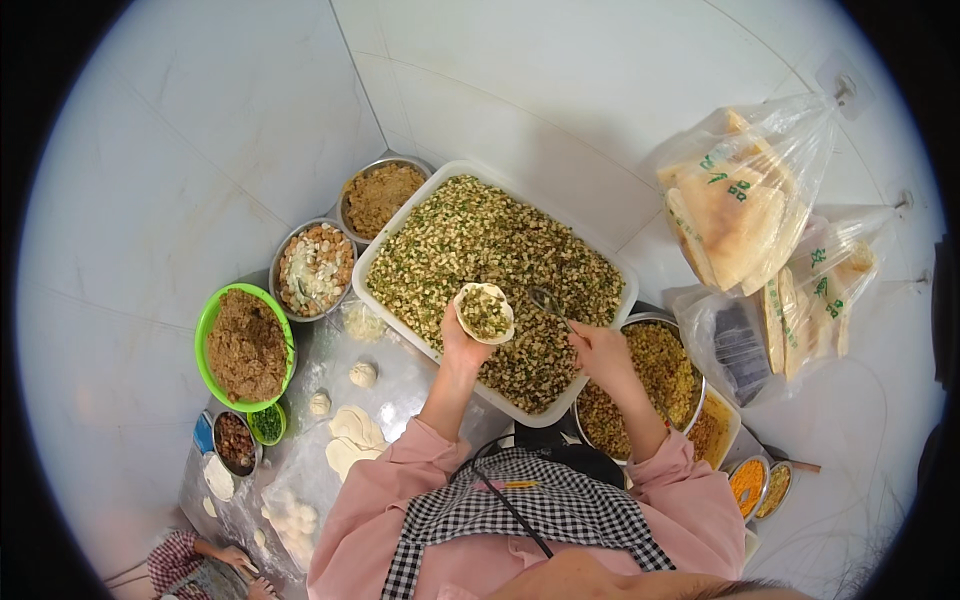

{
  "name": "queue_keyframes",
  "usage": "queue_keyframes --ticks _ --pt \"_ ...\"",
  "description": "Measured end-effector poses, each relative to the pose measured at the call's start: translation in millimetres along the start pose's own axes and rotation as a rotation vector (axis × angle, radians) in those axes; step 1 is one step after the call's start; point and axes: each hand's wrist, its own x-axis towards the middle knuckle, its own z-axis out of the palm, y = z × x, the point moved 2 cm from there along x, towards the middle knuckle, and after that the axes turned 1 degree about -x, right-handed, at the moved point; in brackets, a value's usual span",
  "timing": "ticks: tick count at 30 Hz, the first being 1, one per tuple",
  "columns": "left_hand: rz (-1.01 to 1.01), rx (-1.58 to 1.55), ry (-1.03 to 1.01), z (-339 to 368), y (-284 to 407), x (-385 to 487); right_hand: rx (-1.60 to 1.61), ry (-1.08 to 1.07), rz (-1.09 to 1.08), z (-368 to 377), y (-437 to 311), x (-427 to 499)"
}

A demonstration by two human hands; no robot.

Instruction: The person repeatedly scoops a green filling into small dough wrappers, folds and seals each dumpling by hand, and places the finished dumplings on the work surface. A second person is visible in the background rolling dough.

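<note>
My left hand [463, 337] holds a round dough wrapper [485, 313], cupped, with chopped filling lying in it. The hand is over the near part of a large white plastic tub [634, 289] filled with diced, green-flecked filling [480, 240]. To its right, my right hand [600, 352] grips the handle of a metal spoon [546, 300], whose bowl is at the surface of the filling in the tub. On the metal table at the left lie a pleated bun [364, 374], a smaller one [320, 403] and flat dough wrappers [352, 439].
Left stand a green basin [201, 352] and metal bowls [276, 270] of fillings. A large metal bowl [703, 405] stands right, beside smaller bowls [748, 484]. Plastic bags of flatbread [727, 202] hang on the right wall. A co-worker's hands [244, 566] hold a rolling pin-like stick at bottom left.
</note>
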Motion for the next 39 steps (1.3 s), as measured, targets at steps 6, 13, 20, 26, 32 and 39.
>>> queue_keyframes --ticks 6,13,20,26,32,39 --pt "0.012 -0.087 -0.017 -2 -11 -21 -0.746 0.015 -0.384 17 -27 21" --pt "0.031 -0.191 -0.149 -6 -18 -42 0.073 0.139 -0.388 29 -35 12" --pt "0.039 -0.225 -0.195 -6 -19 -55 0.693 -0.259 0.046 44 -49 -17" --pt "0.071 -0.178 -0.164 -8 -20 -70 0.58 -0.11 -0.2 46 -57 -27" --pt "0.05 -0.219 -0.125 -20 -27 -74 0.567 -0.052 -0.146 54 -55 -30" --pt "0.032 -0.197 -0.059 -26 -30 -77 0.578 -0.097 -0.14 49 -59 -34"
